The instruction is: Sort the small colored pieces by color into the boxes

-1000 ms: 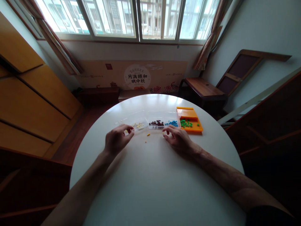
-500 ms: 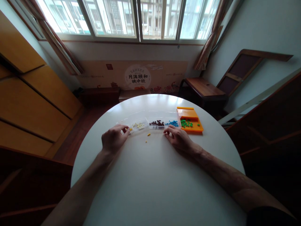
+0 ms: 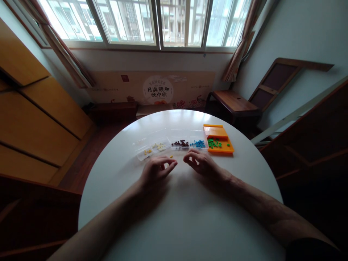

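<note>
My left hand (image 3: 159, 169) is over the table's middle, thumb and forefinger pinched together; anything between the tips is too small to make out. Facing it, my right hand (image 3: 199, 162) also has its fingertips pressed together, and what they hold, if anything, cannot be told. Just beyond the left fingers lies a small yellow piece (image 3: 171, 157). Behind the hands, clear plastic boxes hold small building pieces: yellow pieces (image 3: 147, 152), cream pieces (image 3: 159, 146), dark brown pieces (image 3: 180, 144) and blue pieces (image 3: 197, 144). Green pieces (image 3: 215, 143) lie in an orange tray (image 3: 227, 149) beyond my right hand.
The round white table (image 3: 187, 217) carries everything. Transparent lids (image 3: 160, 135) stand open behind the boxes. A wooden chair (image 3: 235, 100) is past the table's far right edge, and a wooden cabinet (image 3: 35, 119) stands to the left.
My left hand has moved right and nearer to me, from the box of yellow pieces to a place close to my right hand. My right hand has shifted slightly nearer and left.
</note>
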`<move>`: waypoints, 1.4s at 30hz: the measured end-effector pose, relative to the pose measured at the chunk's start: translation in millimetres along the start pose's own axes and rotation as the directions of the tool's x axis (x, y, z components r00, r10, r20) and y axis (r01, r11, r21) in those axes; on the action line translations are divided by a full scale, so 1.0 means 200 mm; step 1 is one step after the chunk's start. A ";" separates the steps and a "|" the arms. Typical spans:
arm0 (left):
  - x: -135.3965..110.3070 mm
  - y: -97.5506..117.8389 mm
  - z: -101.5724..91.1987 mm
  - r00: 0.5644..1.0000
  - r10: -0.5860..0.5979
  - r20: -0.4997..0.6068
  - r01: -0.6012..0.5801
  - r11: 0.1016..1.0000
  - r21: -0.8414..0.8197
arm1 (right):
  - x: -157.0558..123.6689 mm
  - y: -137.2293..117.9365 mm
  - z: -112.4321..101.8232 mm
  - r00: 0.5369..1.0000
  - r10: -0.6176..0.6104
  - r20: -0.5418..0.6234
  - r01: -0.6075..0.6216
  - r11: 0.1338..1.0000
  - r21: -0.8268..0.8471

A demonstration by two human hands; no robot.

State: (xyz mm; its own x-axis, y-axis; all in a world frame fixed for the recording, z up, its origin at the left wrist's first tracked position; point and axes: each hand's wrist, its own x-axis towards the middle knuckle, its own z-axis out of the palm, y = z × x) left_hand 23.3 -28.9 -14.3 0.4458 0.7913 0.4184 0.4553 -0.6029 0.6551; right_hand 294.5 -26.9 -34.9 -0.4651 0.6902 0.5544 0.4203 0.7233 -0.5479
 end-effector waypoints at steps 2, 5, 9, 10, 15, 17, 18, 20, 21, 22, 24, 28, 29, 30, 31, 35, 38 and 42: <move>0.00 0.00 0.03 0.999 0.036 0.038 -0.034 0.998 -0.050 | 0.01 -0.02 0.01 0.999 -0.033 0.006 0.033 0.997 0.075; 0.01 -0.01 0.05 0.997 0.055 0.049 -0.047 0.989 -0.144 | 0.01 -0.03 0.02 0.997 -0.069 0.022 0.065 0.988 0.143; 0.02 0.00 0.05 0.996 0.032 0.079 -0.011 0.967 -0.254 | 0.01 -0.03 0.03 0.996 -0.078 0.035 0.071 0.983 0.168; 0.02 0.00 0.05 0.996 0.021 0.085 0.003 0.962 -0.273 | 0.01 -0.02 0.04 0.996 -0.076 0.037 0.068 0.983 0.169; 0.03 0.01 0.05 0.991 -0.028 0.133 0.070 0.944 -0.323 | 0.00 -0.02 0.05 0.997 -0.052 0.049 0.045 0.988 0.148; 0.03 0.00 0.05 0.986 -0.035 0.160 0.087 0.941 -0.328 | 0.00 -0.01 0.05 0.998 -0.043 0.056 0.035 0.991 0.133; 0.03 0.00 0.05 0.984 -0.037 0.173 0.094 0.938 -0.334 | 0.00 -0.01 0.05 0.997 -0.040 0.061 0.032 0.991 0.127; 0.02 0.00 0.05 0.979 -0.042 0.198 0.110 0.931 -0.347 | 0.00 0.00 0.04 0.997 -0.039 0.063 0.032 0.993 0.116; 0.02 0.00 0.05 0.977 -0.044 0.210 0.117 0.930 -0.348 | 0.00 0.00 0.04 0.997 -0.042 0.061 0.035 0.993 0.111; 0.02 0.00 0.05 0.975 -0.045 0.217 0.119 0.932 -0.342 | 0.00 0.00 0.04 0.997 -0.043 0.059 0.037 0.994 0.104; 0.02 0.01 0.04 0.978 -0.038 0.204 0.099 0.949 -0.298 | 0.00 0.00 0.03 0.998 -0.039 0.053 0.034 0.996 0.087; 0.03 -0.01 -0.06 0.998 -0.019 0.061 0.019 1.000 -0.009 | -0.01 0.00 0.02 0.997 0.017 0.071 -0.021 0.998 0.052; 0.03 -0.03 -0.09 1.000 -0.021 0.013 0.019 0.993 0.120 | -0.01 0.00 0.01 0.996 0.031 0.078 -0.035 0.998 0.043; 0.03 -0.05 -0.14 0.999 -0.028 -0.030 0.035 0.968 0.248 | -0.01 0.00 0.01 0.995 0.042 0.085 -0.045 0.998 0.035; 0.03 -0.07 -0.18 0.996 -0.044 -0.077 0.068 0.935 0.347 | -0.01 0.00 0.00 0.995 0.047 0.091 -0.050 0.998 0.027; 0.02 -0.16 -0.31 0.968 -0.140 -0.208 0.229 0.834 0.502 | 0.00 0.00 0.00 0.993 0.045 0.107 -0.046 0.999 0.011; 0.01 -0.21 -0.36 0.941 -0.186 -0.283 0.315 0.784 0.534 | 0.00 -0.01 -0.01 0.993 0.027 0.117 -0.030 0.999 0.025; 0.00 -0.23 -0.37 0.934 -0.196 -0.298 0.336 0.763 0.552 | 0.00 0.00 -0.01 0.990 0.006 0.139 -0.015 0.998 0.058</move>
State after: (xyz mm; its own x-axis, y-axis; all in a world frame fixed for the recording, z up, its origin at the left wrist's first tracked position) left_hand -54.6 6.3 2.3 0.0972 0.8877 0.4500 0.9228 -0.2498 0.2934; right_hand 296.7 -27.3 -33.2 -0.5658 0.6852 0.4586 0.3815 0.7107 -0.5911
